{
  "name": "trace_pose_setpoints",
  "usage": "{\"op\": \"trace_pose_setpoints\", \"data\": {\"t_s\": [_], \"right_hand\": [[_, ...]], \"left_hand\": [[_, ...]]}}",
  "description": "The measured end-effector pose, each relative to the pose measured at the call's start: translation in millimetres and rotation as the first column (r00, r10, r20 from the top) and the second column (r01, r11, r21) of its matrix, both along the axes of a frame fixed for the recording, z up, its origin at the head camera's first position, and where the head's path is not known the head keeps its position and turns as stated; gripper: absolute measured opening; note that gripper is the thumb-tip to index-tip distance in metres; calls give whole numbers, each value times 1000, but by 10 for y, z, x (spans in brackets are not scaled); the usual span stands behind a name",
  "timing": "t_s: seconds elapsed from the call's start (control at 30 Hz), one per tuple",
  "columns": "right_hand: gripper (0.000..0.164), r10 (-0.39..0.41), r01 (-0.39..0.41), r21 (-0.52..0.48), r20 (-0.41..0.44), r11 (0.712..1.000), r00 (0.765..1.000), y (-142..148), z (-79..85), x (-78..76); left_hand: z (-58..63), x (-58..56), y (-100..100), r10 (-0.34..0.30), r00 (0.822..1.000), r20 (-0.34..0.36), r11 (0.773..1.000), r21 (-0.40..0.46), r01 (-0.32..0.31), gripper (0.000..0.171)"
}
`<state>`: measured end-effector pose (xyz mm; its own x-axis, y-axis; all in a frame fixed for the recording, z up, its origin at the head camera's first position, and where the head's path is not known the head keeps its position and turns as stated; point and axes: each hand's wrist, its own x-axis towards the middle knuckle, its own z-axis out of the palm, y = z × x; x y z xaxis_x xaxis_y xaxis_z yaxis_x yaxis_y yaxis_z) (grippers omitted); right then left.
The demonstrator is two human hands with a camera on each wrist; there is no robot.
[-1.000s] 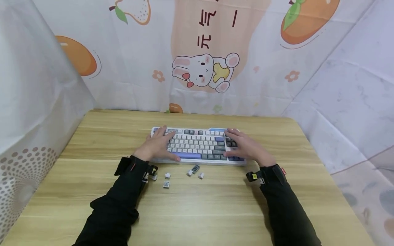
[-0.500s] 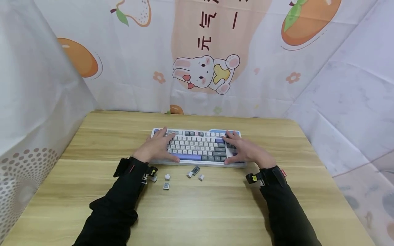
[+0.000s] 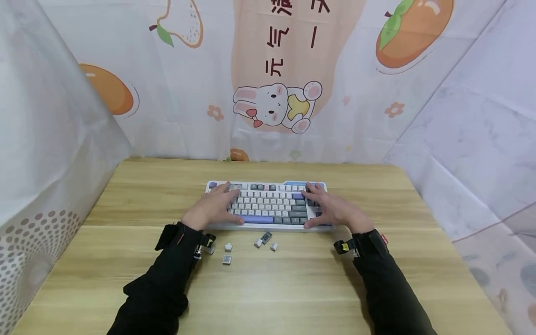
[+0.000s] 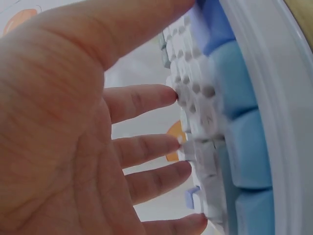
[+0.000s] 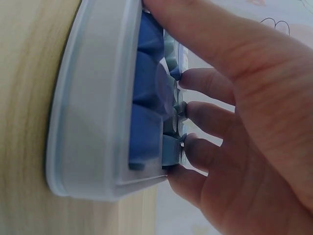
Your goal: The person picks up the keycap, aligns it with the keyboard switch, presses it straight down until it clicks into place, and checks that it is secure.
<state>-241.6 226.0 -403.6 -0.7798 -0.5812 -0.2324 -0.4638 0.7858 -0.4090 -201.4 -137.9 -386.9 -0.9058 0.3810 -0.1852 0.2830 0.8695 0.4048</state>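
Keyboard (image 3: 268,204) flat on the tabletop (image 3: 268,293), we rest both hands over it, one towards each end. Our left hand (image 3: 211,208) covers part of the keyboard's left side, fingers spread and nearly straight, grasping nothing; its thumb tip reaches the left end of the space bar (image 3: 259,219). Our right hand (image 3: 335,209) lies across the keyboard's right end, fingers apart and gently bent, likewise grasping nothing, its thumb near the front rim. Whether any key is pressed down, we cannot tell.

In front of the keyboard we see loose keycaps (image 3: 274,246): a dark one with a white one just beside it, another white one slightly to their right, and two more further left, one nearer the keyboard than the other. Left of those two, another is partly hidden by our left wrist camera (image 3: 207,240). Behind the keyboard hangs a white cloth (image 3: 176,107) with a printed rabbit (image 3: 272,107).
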Motion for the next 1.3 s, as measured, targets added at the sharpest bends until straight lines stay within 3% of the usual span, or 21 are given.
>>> {"op": "trace_pose_setpoints", "data": {"t_s": [0.1,0.27,0.47,0.67,1.07,1.3], "right_hand": [[109,-4,4,0,16,1000,1000,-10,-15,15],[109,2,-2,-20,6,1000,1000,-19,-22,17],[107,16,-17,-37,-26,999,1000,-24,-3,-14],[106,12,-13,-33,-22,999,1000,-14,3,-18],[108,20,-20,-6,-20,1000,1000,-33,-39,-20],[107,1,-1,-1,-11,1000,1000,-36,-10,-3]], "left_hand": [[27,52,38,-11,1000,-6,1000,-15,11,86],[72,124,187,-88,992,-87,996,-29,86,75],[116,261,498,-224,956,-191,974,-24,223,50],[67,416,775,-356,920,-162,934,-67,350,36],[-78,495,822,-349,924,-157,937,-83,340,23],[-126,482,812,-374,908,-191,927,-97,361,15]]}}
